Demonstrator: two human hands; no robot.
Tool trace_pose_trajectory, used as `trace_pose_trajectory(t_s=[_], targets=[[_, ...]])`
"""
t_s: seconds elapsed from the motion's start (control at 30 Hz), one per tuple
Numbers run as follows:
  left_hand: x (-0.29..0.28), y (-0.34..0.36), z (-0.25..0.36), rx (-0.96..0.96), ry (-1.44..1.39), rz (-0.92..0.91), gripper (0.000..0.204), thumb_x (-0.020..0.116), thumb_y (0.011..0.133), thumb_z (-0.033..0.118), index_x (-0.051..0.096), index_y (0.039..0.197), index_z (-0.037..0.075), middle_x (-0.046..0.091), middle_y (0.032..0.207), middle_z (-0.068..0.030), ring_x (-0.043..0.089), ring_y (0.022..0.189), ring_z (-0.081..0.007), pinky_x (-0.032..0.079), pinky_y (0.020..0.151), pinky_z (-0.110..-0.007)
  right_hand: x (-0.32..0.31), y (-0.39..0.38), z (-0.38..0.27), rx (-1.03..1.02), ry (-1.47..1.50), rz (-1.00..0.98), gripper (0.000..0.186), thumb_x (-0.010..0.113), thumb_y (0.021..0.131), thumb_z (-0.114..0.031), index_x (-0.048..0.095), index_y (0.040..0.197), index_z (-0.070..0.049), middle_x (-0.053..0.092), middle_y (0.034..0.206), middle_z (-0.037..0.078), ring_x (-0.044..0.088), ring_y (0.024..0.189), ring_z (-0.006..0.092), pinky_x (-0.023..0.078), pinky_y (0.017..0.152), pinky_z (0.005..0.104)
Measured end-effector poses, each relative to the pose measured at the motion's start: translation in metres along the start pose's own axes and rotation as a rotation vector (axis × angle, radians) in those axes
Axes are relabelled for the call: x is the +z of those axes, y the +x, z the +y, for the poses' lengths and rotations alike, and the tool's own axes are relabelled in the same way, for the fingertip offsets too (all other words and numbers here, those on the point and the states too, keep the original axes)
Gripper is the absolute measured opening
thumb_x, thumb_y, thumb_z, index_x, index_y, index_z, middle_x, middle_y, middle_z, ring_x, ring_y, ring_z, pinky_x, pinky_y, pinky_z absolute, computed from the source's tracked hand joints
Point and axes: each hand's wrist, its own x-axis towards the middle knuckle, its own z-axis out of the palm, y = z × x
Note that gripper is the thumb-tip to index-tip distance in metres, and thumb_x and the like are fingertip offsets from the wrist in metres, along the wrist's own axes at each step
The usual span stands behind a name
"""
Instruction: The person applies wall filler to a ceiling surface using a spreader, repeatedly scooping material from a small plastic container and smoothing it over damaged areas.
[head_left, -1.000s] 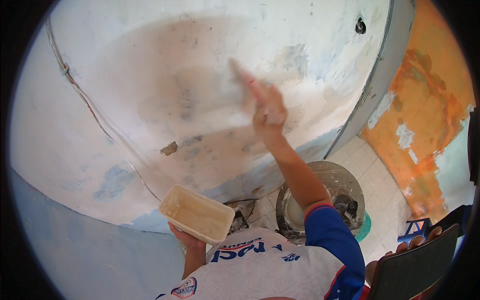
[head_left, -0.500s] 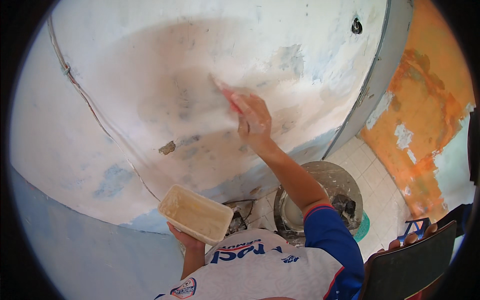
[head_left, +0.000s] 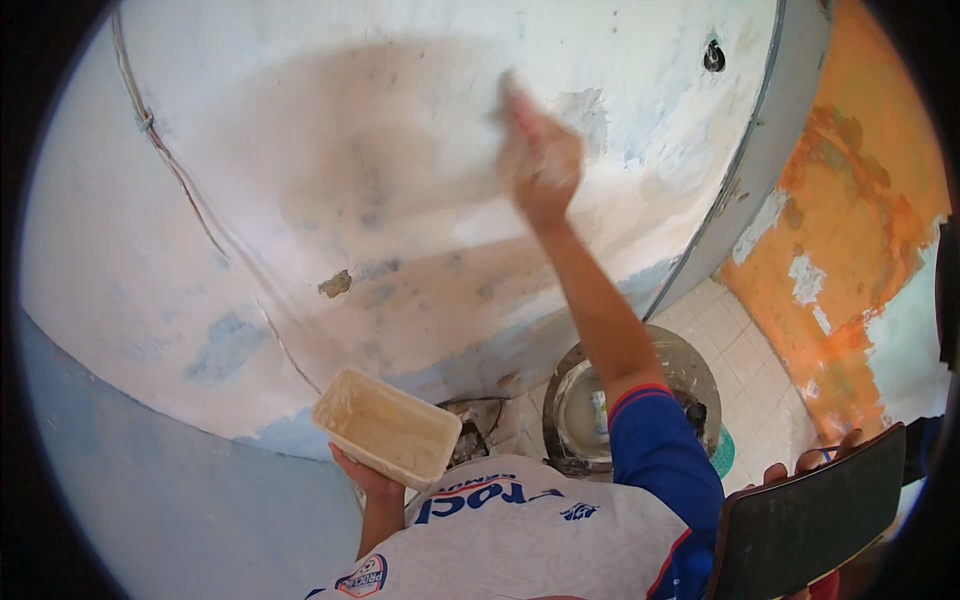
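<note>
My right hand (head_left: pixel 545 170) is raised to the patchy white wall (head_left: pixel 230 130) and closed round a red-handled tool (head_left: pixel 522 112). The tool looks like a putty knife; its tip is blurred by motion, and I cannot tell whether it touches the wall. Held low in front of my shirt is a cream rectangular tub (head_left: pixel 430 470), tilted so that its inside shows, with pale residue on its walls. My left hand (head_left: pixel 368 474) grips that tub from below and the left side, with most fingers hidden beneath it.
A cable (head_left: pixel 205 225) hangs down the wall at left. A round stand (head_left: pixel 690 345) bears a pale bucket (head_left: pixel 580 415), with a green item (head_left: pixel 723 455) beside it. At lower right, another person's hand (head_left: pixel 810 460) holds a dark board (head_left: pixel 810 520). An orange peeling wall (head_left: pixel 840 220) stands right.
My right hand has moved up and to the right along the wall with the red-handled tool. The tub stays nearly in place. The other person's dark board has shifted slightly.
</note>
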Motion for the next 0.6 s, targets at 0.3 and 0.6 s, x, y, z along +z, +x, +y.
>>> trace_pose_trajectory(t_s=[0.3, 0.6], targets=[[0.003, 0.000, -0.003, -0.022, -0.044, -0.012, 0.074, 0.030, 0.107, 0.068, 0.043, 0.159, 0.017, 0.050, 0.159, -0.0076, 0.051, 0.143, -0.0331, 0.043, 0.119, -0.050, -0.028, -0.003, 0.015, 0.376, -0.048, 0.064, 0.035, 0.058, 0.107, -0.022, 0.069, 0.127, 0.003, 0.069, 0.117, 0.019, 0.066, 0.107, 0.0308, 0.053, 0.093, 0.0425], [-0.010, 0.007, -0.001, -0.004, -0.015, -0.038, 0.073, 0.032, 0.107, 0.068, 0.045, 0.157, 0.016, 0.052, 0.157, -0.0072, 0.052, 0.141, -0.0319, 0.045, 0.117, -0.049, -0.028, 0.014, 0.026, 0.200, -0.023, 0.011, 0.029, 0.060, 0.099, 0.000, 0.072, 0.126, 0.002, 0.076, 0.118, 0.019, 0.072, 0.109, 0.0316, 0.056, 0.099, 0.0418]])
